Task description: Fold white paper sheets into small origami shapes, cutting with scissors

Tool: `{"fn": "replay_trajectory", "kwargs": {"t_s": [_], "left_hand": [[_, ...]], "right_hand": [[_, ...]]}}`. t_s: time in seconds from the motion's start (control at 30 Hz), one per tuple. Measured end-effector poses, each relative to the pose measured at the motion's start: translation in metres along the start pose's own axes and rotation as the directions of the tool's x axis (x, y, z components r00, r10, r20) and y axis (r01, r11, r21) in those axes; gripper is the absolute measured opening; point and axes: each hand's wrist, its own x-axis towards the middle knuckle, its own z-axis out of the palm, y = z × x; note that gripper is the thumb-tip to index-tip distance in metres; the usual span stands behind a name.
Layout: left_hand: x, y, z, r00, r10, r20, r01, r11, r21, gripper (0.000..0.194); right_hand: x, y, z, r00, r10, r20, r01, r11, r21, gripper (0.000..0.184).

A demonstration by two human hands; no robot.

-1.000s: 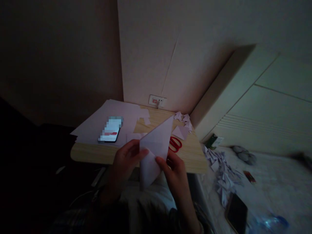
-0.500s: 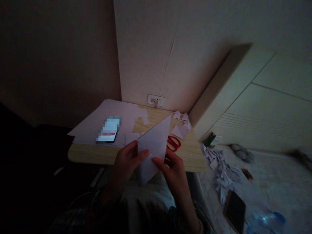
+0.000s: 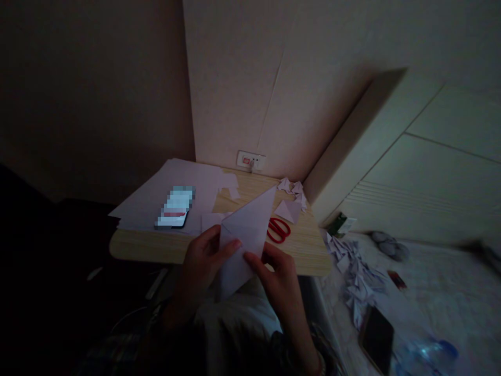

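A folded sheet of white paper (image 3: 250, 224) is held up between my hands, over the table's front edge. My left hand (image 3: 205, 258) pinches its left side, thumb lying on the face and fingers behind. On the right side, my right hand (image 3: 276, 266) grips it with the thumb in front; the other fingers are partly hidden behind the sheet. Red-handled scissors (image 3: 278, 230) lie on the table just beyond my right hand, their blades hidden by the paper. A folded paper piece (image 3: 288, 211) rests behind the scissors.
The wooden table (image 3: 152, 246) carries a stack of large paper sheets (image 3: 143, 201) with a lit phone (image 3: 176, 206) on top. Small folded paper shapes (image 3: 297, 188) stand at the back right. On the bed are more folded papers (image 3: 358, 277), a dark phone (image 3: 376, 337) and a plastic bottle (image 3: 428, 355).
Both hands keep their hold on the folded sheet, which has tilted very slightly. Nothing else has visibly moved.
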Motion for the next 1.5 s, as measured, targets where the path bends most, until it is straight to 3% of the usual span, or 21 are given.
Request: {"fn": "replay_trajectory", "kwargs": {"t_s": [0.27, 0.7, 0.93, 1.13, 1.27, 1.5], "left_hand": [[-0.0014, 0.0019, 0.0006, 0.999, -0.002, -0.033, 0.002, 1.000, 0.007, 0.026], [-0.0021, 0.0015, -0.0017, 0.999, 0.025, -0.025, -0.025, 1.000, -0.008, 0.018], [-0.0017, 0.0024, 0.0000, 1.000, 0.005, 0.022, -0.005, 1.000, 0.018, 0.019], [0.0006, 0.0009, -0.0027, 0.995, -0.026, 0.094, 0.023, 0.999, 0.034, 0.019], [0.0011, 0.0006, -0.0063, 0.996, -0.020, 0.086, 0.015, 0.998, 0.060, 0.018], [-0.0003, 0.0021, -0.0030, 0.978, -0.004, 0.210, -0.023, 0.992, 0.126, 0.019]], "right_hand": [[-0.0001, -0.0015, 0.0033, 0.995, 0.022, 0.098, -0.025, 0.999, 0.021, 0.015], [0.0005, 0.0012, 0.0004, 0.994, 0.007, 0.106, -0.010, 0.999, 0.034, 0.015], [0.0008, -0.0017, 0.0050, 1.000, -0.003, 0.023, 0.001, 0.998, 0.059, 0.020], [-0.0008, -0.0035, 0.0057, 0.991, -0.030, -0.128, 0.046, 0.992, 0.120, 0.023], [-0.0012, -0.0030, 0.0046, 0.984, -0.007, -0.177, 0.036, 0.986, 0.160, 0.021], [-0.0003, -0.0007, -0.0022, 0.956, 0.047, -0.290, 0.032, 0.964, 0.263, 0.025]]}}
